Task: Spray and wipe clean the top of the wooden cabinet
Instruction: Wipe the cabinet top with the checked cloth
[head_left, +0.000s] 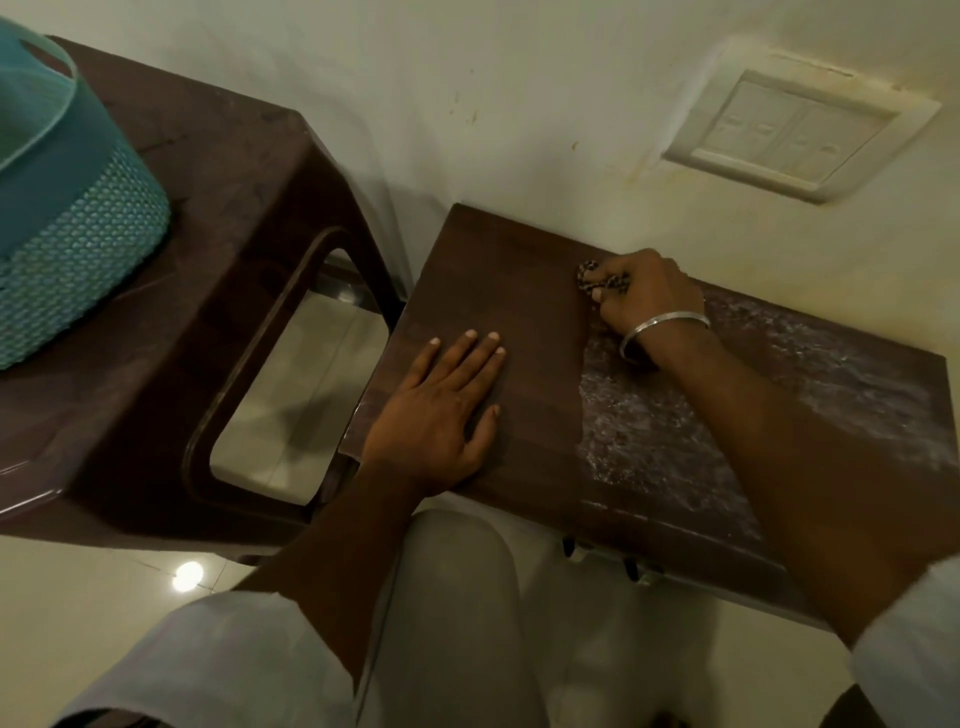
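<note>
A knee (457, 597) in pale trousers fills the near edge, with pale sleeves (223, 654) on both forearms. To the left, the tiled floor (78, 597) shows one bright spot of reflected light (187, 576).

Just beyond the knee is the front edge of the dark wooden cabinet top (493, 291). Small fittings hang under that edge; what they are cannot be told.

The left grip (441, 410) lies flat near the front left corner, palm down. Its fingers are straight and slightly spread, and it holds nothing. The wood around it is bare and dark.

To its right a white, speckled film (649, 415) covers the right part of the top, from the front edge to the wall. Its left border is a fairly straight line running front to back.

Farther back, at that border and near the wall, the right grip (644, 296) is curled tight round a small dark patterned cloth (597, 278). The cloth sticks out to the left of the fingers and touches the wood. A silver bangle (665, 330) circles the wrist.

Left of the cabinet, across a narrow gap, stands a brown plastic stool (234, 182). A teal basket (67, 234) with a woven-look lower band sits on it, cut off by the picture's edge.

Behind everything is a pale, slightly stained wall (519, 104). It carries a white switch plate (800, 135) above the cabinet's right part.
</note>
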